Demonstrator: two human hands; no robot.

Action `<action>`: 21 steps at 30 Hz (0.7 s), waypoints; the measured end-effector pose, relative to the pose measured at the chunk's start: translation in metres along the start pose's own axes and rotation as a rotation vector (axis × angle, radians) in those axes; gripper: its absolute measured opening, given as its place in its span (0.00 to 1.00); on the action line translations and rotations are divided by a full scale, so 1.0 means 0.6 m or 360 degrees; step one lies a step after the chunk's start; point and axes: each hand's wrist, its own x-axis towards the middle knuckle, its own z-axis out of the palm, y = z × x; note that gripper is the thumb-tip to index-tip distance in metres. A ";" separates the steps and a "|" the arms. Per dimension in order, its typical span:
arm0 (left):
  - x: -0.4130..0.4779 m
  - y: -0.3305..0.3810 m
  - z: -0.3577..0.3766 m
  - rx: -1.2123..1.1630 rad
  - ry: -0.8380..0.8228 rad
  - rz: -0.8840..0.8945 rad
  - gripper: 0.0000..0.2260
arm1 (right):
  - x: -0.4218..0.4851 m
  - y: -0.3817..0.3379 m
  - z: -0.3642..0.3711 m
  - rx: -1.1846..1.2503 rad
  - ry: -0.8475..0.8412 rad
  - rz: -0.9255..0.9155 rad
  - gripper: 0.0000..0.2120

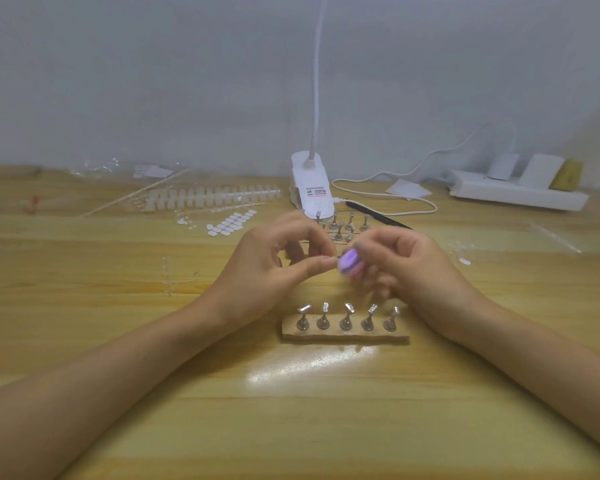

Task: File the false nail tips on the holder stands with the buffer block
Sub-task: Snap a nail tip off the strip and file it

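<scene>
Far left, 10 o'clock from the hands: strip of false nail tips [212,197] flat on the table [291,410], sheet of white tabs [231,223] just beside it at its 5 o'clock, neither in play. Left hand [274,265] is held above the table, thumb and forefinger pinched narrow on a small piece [328,259]. It is mostly hidden by the fingers; my read is one tip on its stand. At the left hand's 3 o'clock, the buffer block [350,264] meets the pinch point. It looks purple with rounded edges, smeared by motion blur, and only one end shows. Right hand [406,268] has fingers curled round the block. Step in hand, as I judge it: filing a single tip, mid-stroke. The next move needs short light strokes, a steady left pinch, then a swap to the next stand. At 6 o'clock from the hands, five holder stands [346,318] sit upright in a row on a wooden base [343,336], with tilted, glinting tops; I cannot tell whether those are tips or bare heads. Loose spare stands [343,225] are at 12 o'clock, by the lamp clip [310,185].
</scene>
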 end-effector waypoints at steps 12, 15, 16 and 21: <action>-0.002 0.001 0.002 0.0010 0.0021 0.0036 0.04 | 0.003 -0.003 0.000 0.0069 0.0029 0.0011 0.16; 0.000 0.002 0.002 0.0043 0.0033 0.0066 0.05 | -0.004 -0.003 0.009 -0.0158 -0.0123 -0.0003 0.13; 0.000 0.002 0.002 0.0046 0.0015 0.0081 0.05 | -0.004 -0.003 0.010 -0.0172 -0.0120 -0.0011 0.13; -0.001 0.002 0.002 0.0022 0.0005 0.0064 0.04 | -0.001 -0.005 0.005 -0.0070 -0.0032 0.0022 0.15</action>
